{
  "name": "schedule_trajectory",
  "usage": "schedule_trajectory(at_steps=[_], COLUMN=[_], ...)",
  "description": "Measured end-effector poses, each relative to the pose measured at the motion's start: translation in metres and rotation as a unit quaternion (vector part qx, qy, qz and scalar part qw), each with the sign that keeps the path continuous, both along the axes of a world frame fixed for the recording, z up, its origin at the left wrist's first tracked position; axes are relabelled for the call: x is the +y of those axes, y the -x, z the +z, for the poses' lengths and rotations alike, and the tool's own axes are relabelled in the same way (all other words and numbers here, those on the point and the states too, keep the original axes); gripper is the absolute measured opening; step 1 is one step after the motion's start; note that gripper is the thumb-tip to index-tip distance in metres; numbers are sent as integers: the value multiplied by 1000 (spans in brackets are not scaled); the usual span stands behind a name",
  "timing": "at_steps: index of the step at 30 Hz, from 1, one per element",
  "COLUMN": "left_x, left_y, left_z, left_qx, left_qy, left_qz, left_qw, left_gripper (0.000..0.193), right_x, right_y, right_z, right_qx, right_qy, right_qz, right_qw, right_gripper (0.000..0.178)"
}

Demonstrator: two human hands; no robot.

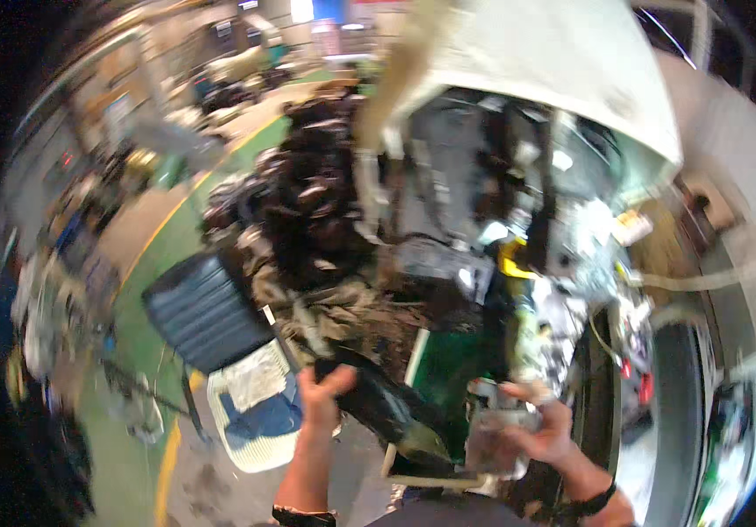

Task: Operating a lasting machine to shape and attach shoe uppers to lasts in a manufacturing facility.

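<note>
My left hand (pixel 325 392) is closed round the upper end of a long, shiny black piece (pixel 388 406), which slants down to the right; blur hides its kind. In my right hand (pixel 546 429) is a silvery, block-shaped metal part (pixel 490 429), gripped at its right side. Below and between the hands lies a green-bottomed tray (pixel 444 362) with a pale rim, partly covered by the black piece.
Ahead stands a large white housing (pixel 562 61), its open front showing dark and metal parts. Left of it rises a heap of dark brown pieces (pixel 318 189). A dark-backed chair (pixel 206 309) with cloths on its pale seat stands at left. Shelving (pixel 676 413) lines the right.
</note>
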State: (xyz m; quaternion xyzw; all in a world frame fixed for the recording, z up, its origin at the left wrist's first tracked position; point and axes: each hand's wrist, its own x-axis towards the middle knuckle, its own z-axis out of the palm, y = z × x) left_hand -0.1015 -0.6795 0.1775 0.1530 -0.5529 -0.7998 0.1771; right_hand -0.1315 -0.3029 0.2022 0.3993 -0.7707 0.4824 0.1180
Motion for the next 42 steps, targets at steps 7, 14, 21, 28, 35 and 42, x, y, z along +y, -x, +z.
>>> schedule_trajectory(at_steps=[7, 14, 21, 28, 35, 42], left_x=[77, 200, 353, 527, 590, 555], left_y=[51, 71, 61, -36, -120, -110], left_z=[68, 83, 31, -75, -147, -173], left_qx=[108, 7, -96, -301, -219, -256], left_qy=[-181, -203, -136, -65, 152, 314], left_qz=[-159, -256, -401, -600, -766, -677], left_qw=[965, 945, 901, 738, 585, 615], left_gripper=[45, 33, 37, 46, 46, 42], right_x=[-14, 57, 150, 234, 372, 516], right_y=[-32, -80, -171, -305, -530, -795], right_z=[-6, 5, -17, -84, -184, -265], right_qx=[43, 124, 51, -229, -175, 131], right_qy=[58, 101, 113, 293, 594, 662], right_qz=[12, -178, -365, -507, -713, -736], right_qw=[997, 971, 923, 778, 330, 58], right_gripper=[101, 105, 71, 73, 45, 39])
